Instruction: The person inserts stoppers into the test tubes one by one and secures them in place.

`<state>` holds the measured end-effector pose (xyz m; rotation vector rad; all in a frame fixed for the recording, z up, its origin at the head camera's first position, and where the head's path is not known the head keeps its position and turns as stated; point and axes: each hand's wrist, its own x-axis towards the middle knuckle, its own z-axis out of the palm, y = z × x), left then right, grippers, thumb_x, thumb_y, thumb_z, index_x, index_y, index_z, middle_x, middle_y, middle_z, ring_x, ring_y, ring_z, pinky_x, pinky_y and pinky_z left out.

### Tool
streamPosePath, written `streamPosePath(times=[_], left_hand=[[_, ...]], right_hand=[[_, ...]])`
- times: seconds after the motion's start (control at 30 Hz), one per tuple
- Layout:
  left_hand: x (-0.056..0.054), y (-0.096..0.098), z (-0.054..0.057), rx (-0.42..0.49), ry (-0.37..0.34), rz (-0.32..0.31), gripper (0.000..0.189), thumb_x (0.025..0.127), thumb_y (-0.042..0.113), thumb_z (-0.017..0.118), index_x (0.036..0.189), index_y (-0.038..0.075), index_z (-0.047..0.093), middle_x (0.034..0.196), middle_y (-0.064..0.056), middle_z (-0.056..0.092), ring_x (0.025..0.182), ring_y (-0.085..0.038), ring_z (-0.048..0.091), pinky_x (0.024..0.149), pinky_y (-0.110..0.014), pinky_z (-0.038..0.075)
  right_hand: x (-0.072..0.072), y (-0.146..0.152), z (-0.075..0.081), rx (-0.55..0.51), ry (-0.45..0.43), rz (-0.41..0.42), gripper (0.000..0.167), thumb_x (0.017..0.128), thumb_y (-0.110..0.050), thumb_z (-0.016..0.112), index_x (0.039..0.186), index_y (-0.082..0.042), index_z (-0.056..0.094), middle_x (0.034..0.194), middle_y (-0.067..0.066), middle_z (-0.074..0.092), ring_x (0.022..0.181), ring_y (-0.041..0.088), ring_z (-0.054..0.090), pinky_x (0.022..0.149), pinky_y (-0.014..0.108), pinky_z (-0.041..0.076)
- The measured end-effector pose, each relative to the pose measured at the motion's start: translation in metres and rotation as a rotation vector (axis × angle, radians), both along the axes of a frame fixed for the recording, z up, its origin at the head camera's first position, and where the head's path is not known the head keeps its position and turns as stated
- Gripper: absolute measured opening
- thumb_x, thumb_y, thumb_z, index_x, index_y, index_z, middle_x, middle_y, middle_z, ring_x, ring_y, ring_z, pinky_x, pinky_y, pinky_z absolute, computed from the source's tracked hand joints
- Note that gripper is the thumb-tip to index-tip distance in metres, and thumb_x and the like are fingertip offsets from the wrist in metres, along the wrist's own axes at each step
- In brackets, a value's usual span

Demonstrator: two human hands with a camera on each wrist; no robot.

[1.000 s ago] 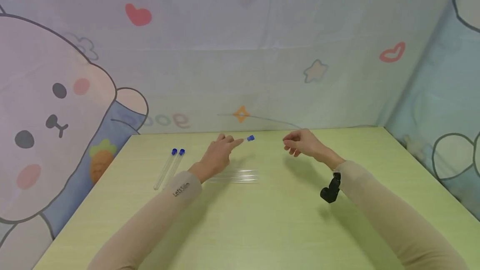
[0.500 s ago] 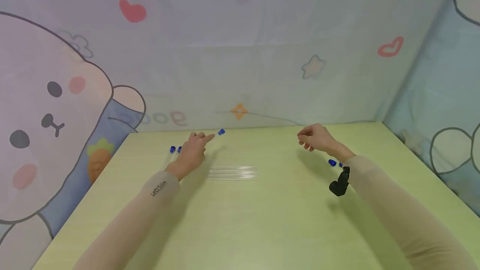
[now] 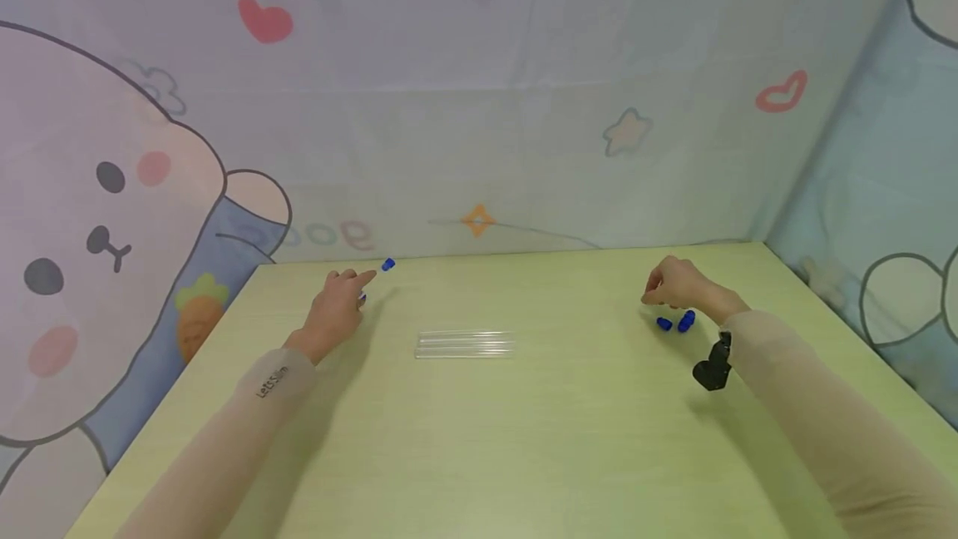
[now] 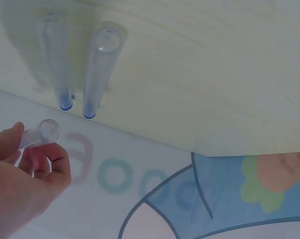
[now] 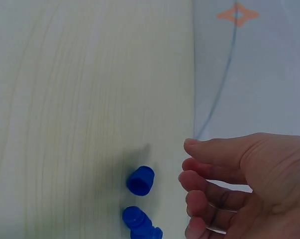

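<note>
My left hand (image 3: 333,314) pinches a clear test tube (image 4: 35,137) whose blue cap (image 3: 388,264) sticks out past the fingertips in the head view. Two more test tubes with blue caps lie side by side on the table near this hand, the right one (image 4: 101,67) and the left one (image 4: 55,59); in the head view the hand and arm mostly hide them. My right hand (image 3: 684,285) hovers over the right part of the table, fingers loosely bent, holding nothing. Beneath it lie several loose blue caps (image 5: 141,180).
Several clear tubes without caps (image 3: 464,345) lie in a row in the middle of the light wooden table (image 3: 479,439). A printed cloth (image 3: 449,106) hangs behind the table's back edge. A black camera (image 3: 713,366) sits on the right wrist.
My left hand has carried the capped test tube leftward, to where the two others lie. My right hand has moved right, over the blue caps, which the forearm covered before.
</note>
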<state>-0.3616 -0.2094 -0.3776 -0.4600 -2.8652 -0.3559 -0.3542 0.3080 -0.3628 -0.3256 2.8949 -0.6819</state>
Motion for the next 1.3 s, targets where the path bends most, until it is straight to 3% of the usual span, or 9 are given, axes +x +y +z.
streamPosePath(times=[0.3, 0.47, 0.63, 0.83, 1.3], left_hand=[[0.001, -0.027, -0.007, -0.008, -0.011, 0.038, 0.053, 0.087, -0.011, 0.051, 0.139, -0.003, 0.046, 0.116, -0.029, 0.057, 0.1, -0.043, 0.048, 0.072, -0.047, 0.049], [0.004, -0.042, -0.01, 0.006, -0.052, 0.081, 0.05, 0.089, -0.01, 0.047, 0.139, -0.006, 0.043, 0.121, -0.031, 0.053, 0.107, -0.048, 0.046, 0.076, -0.055, 0.05], [0.009, -0.051, -0.013, 0.027, -0.099, 0.099, 0.049, 0.089, -0.011, 0.047, 0.138, -0.01, 0.043, 0.12, -0.035, 0.052, 0.109, -0.055, 0.045, 0.08, -0.059, 0.05], [0.015, -0.058, -0.017, 0.042, -0.12, 0.121, 0.046, 0.088, -0.01, 0.042, 0.134, -0.014, 0.044, 0.123, -0.038, 0.051, 0.114, -0.058, 0.045, 0.092, -0.064, 0.043], [0.017, -0.063, -0.023, 0.018, -0.157, 0.138, 0.043, 0.088, -0.007, 0.041, 0.13, -0.018, 0.045, 0.125, -0.04, 0.049, 0.117, -0.056, 0.046, 0.101, -0.061, 0.039]], right_hand=[[0.006, 0.01, 0.004, 0.139, -0.08, 0.029, 0.02, 0.082, -0.018, 0.074, 0.081, 0.002, 0.07, 0.071, 0.008, 0.068, 0.061, 0.015, 0.057, 0.057, 0.026, 0.046], [0.007, 0.008, 0.004, 0.171, -0.138, 0.023, 0.019, 0.082, -0.018, 0.075, 0.08, -0.001, 0.07, 0.071, 0.007, 0.071, 0.061, 0.018, 0.063, 0.056, 0.025, 0.046], [0.009, 0.008, 0.003, 0.186, -0.146, 0.034, 0.014, 0.081, -0.014, 0.074, 0.08, -0.001, 0.071, 0.07, 0.006, 0.069, 0.06, 0.016, 0.059, 0.054, 0.025, 0.042], [0.01, 0.008, 0.002, 0.177, -0.156, 0.048, 0.009, 0.079, -0.009, 0.072, 0.081, 0.0, 0.071, 0.068, 0.005, 0.066, 0.058, 0.013, 0.054, 0.054, 0.024, 0.042], [0.011, 0.004, 0.001, 0.164, -0.135, 0.059, 0.01, 0.08, -0.008, 0.071, 0.081, 0.002, 0.071, 0.068, 0.005, 0.065, 0.057, 0.013, 0.053, 0.052, 0.023, 0.043]])
